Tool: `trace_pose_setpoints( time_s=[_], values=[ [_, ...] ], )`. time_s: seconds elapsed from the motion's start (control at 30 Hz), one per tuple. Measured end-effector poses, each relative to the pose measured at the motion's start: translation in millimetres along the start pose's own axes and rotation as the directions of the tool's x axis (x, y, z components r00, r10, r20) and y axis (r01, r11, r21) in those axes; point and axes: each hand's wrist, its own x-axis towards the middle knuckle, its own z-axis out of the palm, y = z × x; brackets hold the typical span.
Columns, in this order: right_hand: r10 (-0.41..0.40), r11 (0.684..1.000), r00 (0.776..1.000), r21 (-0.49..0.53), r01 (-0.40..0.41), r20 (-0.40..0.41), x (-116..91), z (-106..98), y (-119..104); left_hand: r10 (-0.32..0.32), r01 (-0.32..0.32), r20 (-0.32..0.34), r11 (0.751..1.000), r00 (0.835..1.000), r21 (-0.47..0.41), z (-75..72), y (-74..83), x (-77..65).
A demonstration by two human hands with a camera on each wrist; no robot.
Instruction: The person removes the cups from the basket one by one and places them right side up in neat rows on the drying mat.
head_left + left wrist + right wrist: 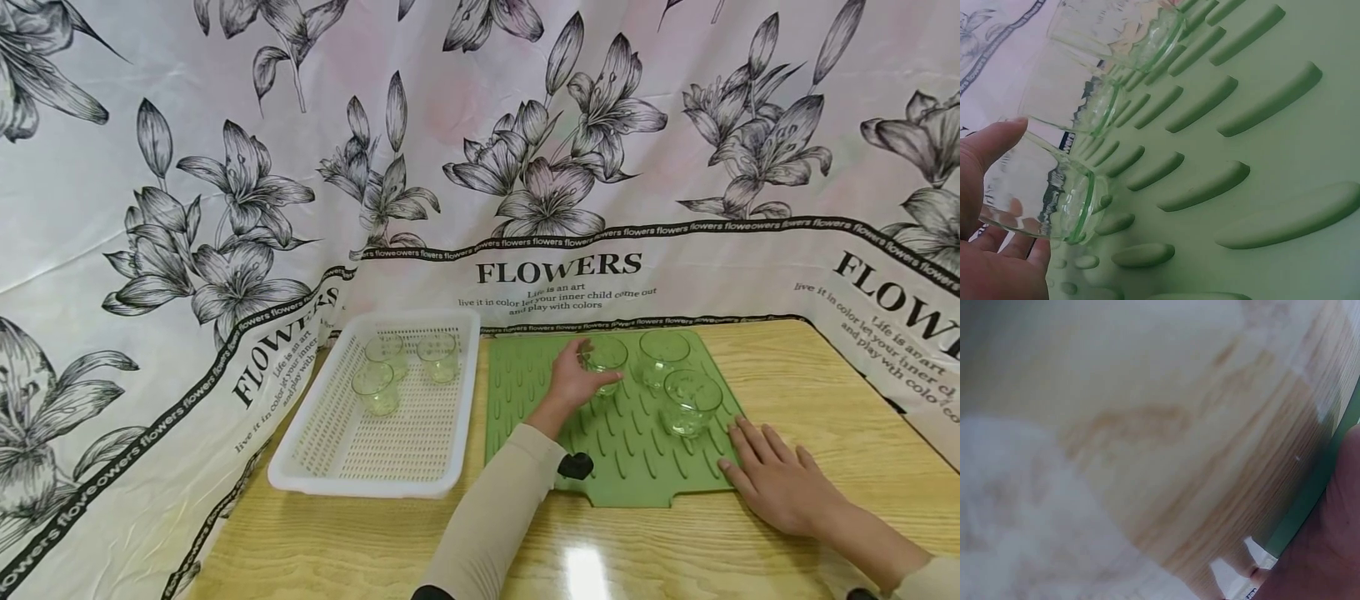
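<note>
My left hand holds a clear glass by its side, thumb on the near side and fingers round the far side. The glass stands upright at the back of the green drying mat, its base close over the ridges in the left wrist view. To its right on the mat are a second glass and, nearer, a third glass. My right hand lies flat with fingers spread, fingertips at the mat's right edge. The right wrist view shows part of that hand beside the green edge.
A white perforated basket stands left of the mat with three glasses inside, among them a front glass and a right glass. Beneath everything is a wooden table. A flower-printed cloth hangs behind and at both sides.
</note>
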Motion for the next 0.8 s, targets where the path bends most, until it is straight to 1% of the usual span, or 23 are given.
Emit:
trace_pose_setpoints(
  time_s=[0.1, 0.33, 0.67, 0.8],
  values=[
    [0.003, 1.000, 1.000, 0.006, -0.003, 0.003, 0.4, 0.1, 0.0, -0.002, 0.002, -0.009, 1.000, 1.000, 0.002, 0.6, 0.7, 0.8],
    [0.004, 1.000, 1.000, 0.012, -0.004, 0.004, 0.6, 0.2, -0.7, -0.010, 0.010, -0.006, 1.000, 1.000, -0.006, 1.4, 1.5, 0.0],
    [0.009, 1.000, 1.000, 0.006, -0.009, 0.001, 0.4, 0.3, -0.2, -0.001, 0.001, 0.000, 1.000, 1.000, -0.013, 2.7, -2.3, 3.0],
    [0.010, 1.000, 1.000, 0.003, -0.010, 0.000, 0.2, 0.7, 0.4, -0.005, 0.005, 0.005, 1.000, 1.000, -0.002, 3.3, -2.8, 4.3]
  ],
)
